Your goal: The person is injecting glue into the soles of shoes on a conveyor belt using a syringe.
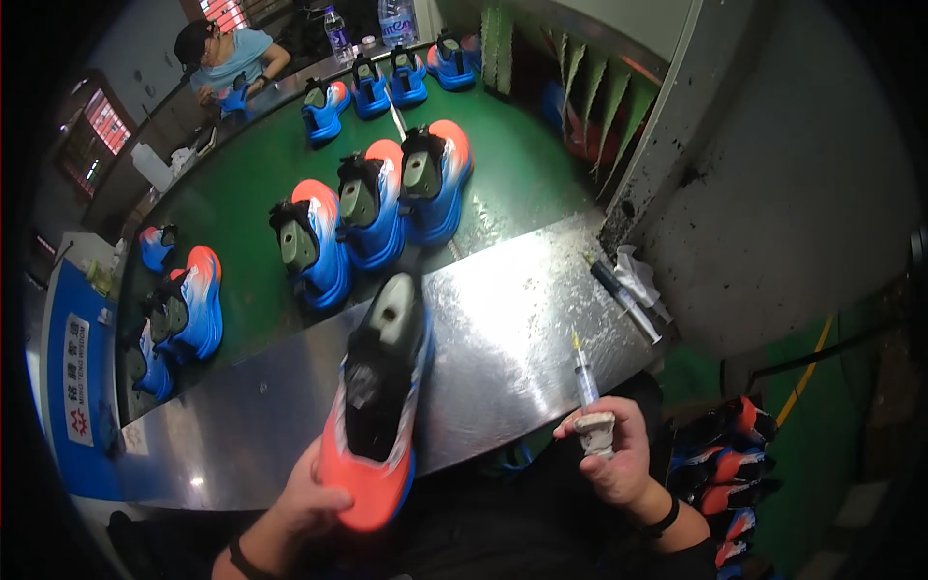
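Observation:
My left hand (309, 491) is closed round the toe of an orange-and-blue sports shoe (369, 491). Its toe points toward me, and a grey-green shoe last (396, 300) shows in the heel end, over the steel ledge. My right hand (628, 462) grips a slim syringe (586, 387) with a yellowish tip pointing up and away. Against those fingers sits a crumpled whitish wad (596, 437), its material unclear. Beyond the held shoe, three similar shoes (435, 198) with lasts stand side by side on a green belt (242, 179).
The steel ledge (483, 382) runs before me, with a darker syringe (623, 300) and white tissue (640, 271) at its right. More shoes (198, 304) stand left and far. A metal post (657, 126) rises right; shoes (735, 464) are racked below. A co-worker (237, 58) holds a shoe.

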Available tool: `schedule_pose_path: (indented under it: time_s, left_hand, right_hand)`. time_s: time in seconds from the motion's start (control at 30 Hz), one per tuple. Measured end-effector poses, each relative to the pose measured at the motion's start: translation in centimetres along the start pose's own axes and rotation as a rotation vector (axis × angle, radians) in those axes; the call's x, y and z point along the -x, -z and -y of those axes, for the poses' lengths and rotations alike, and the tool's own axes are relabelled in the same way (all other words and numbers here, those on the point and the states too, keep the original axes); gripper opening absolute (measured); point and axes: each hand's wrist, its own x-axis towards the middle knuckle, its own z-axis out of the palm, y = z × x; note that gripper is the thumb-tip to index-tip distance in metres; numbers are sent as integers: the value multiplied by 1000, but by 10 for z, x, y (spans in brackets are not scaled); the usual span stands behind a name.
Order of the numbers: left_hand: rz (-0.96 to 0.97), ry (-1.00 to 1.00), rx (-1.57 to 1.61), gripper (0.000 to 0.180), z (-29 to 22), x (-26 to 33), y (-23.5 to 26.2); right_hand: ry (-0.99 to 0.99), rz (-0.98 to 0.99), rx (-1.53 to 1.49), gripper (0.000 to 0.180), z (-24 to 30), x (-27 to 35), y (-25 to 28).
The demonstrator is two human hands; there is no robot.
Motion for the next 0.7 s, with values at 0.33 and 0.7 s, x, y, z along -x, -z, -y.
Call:
schedule_pose_path:
  time_s: [0.33,0.7]
  left_hand:
    - [149,-11,46,61,-67,-257,-92]
    - [-18,-139,-56,40,-84,-264,-38]
  right_hand:
    - [18,-50,468,54,5,6,26]
    - [217,83,729,53,7,-27,27]
